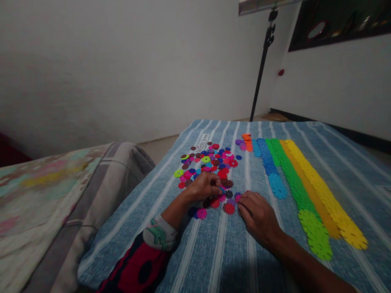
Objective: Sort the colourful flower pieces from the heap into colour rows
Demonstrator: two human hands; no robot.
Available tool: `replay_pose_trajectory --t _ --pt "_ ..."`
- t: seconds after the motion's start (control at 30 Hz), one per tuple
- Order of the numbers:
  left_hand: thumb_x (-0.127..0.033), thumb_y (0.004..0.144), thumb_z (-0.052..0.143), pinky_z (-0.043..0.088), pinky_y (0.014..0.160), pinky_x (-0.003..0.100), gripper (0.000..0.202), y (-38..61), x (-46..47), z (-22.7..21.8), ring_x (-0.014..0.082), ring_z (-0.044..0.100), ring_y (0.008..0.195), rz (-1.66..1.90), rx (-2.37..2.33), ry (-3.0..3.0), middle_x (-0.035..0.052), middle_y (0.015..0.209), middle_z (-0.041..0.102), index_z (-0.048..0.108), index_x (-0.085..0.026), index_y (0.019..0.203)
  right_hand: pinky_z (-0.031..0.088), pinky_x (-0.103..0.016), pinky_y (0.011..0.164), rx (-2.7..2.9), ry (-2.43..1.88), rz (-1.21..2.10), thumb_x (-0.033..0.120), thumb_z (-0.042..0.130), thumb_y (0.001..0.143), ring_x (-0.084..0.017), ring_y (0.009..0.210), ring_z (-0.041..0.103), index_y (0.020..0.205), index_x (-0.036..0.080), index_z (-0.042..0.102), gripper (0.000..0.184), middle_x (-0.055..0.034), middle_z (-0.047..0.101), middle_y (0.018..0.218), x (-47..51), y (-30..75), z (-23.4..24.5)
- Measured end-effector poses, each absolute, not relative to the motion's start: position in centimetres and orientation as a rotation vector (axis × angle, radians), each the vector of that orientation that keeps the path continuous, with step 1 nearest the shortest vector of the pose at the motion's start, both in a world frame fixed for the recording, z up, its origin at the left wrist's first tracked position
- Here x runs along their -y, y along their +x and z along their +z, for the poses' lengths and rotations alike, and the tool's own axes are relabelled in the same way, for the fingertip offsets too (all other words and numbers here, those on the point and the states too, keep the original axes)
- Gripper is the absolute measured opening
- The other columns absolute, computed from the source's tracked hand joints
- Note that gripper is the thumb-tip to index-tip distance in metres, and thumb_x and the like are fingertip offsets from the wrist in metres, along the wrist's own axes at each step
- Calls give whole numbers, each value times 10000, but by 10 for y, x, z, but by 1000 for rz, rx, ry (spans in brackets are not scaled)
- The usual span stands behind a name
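Observation:
A loose pile of small coloured plastic discs [210, 162] lies on a blue striped sheet [214, 252]. My left hand [205, 186] rests at the pile's near edge, fingers curled and pinched on a blue disc [222, 189]. My right hand [258, 215] lies palm down just right of it, fingers bent, fingertips touching a pink disc [237, 197]; I cannot see anything held in it. To the right, discs are laid in long rows by colour: blue [270, 169], green [297, 191], orange-yellow [314, 195] and yellow [326, 195], with short orange [247, 142] and purple [240, 143] rows.
A folded patterned blanket [61, 195] lies at the left of the sheet. A black tripod pole [262, 61] stands by the white wall behind. A dark framed shelf [339, 22] hangs at the upper right.

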State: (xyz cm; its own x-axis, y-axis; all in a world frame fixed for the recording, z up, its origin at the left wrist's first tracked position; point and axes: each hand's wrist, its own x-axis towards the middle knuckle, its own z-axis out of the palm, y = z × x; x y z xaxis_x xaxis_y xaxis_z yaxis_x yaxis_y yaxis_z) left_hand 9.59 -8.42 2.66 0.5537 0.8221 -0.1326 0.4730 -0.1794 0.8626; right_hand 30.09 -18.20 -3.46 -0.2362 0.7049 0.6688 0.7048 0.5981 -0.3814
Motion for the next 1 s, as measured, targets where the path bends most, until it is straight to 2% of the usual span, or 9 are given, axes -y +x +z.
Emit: replay_pose_trajectory --t 0.07,0.17,0.3,0.47,0.7,1.0 --pt "-274 636 726 347 497 202 212 86 79 30 77 475 524 516 -1093 1781 -33 566 546 568 -134 649 475 -365 785 1971 -1112 1 127 473 922 -215 863 586 879 187 639 182 -78 649 873 182 301 -35" --pt "-288 611 739 334 499 193 243 71 72 37 60 440 516 577 -1111 1752 -50 547 512 551 -134 629 474 -372 801 1982 -1110 1 133 472 934 -217 866 584 882 182 635 178 -80 650 876 182 301 -36" --pt "-285 584 738 316 496 193 253 52 65 40 55 415 507 483 -1113 1782 -58 525 486 533 -136 587 473 -392 840 1989 -1106 -13 134 476 938 -223 884 584 921 175 637 167 -82 659 886 183 301 -39" --pt "-240 579 705 305 485 194 181 41 59 29 65 428 503 379 -1255 1840 -53 519 512 554 -141 596 475 -382 803 2008 -1106 -20 143 477 944 -225 865 586 910 178 637 167 -76 654 861 183 302 -41" --pt "-154 575 627 286 483 193 110 40 57 26 63 408 487 363 -1386 1911 -67 483 483 517 -154 571 472 -402 861 2012 -1087 -34 136 482 946 -227 884 591 934 174 638 161 -78 661 887 184 302 -43" --pt "-175 580 640 324 518 198 85 36 52 18 78 452 529 351 -1322 1905 -50 547 536 577 -141 626 474 -410 860 2022 -1094 -38 144 484 948 -229 888 600 907 178 642 166 -81 668 893 184 301 -43"
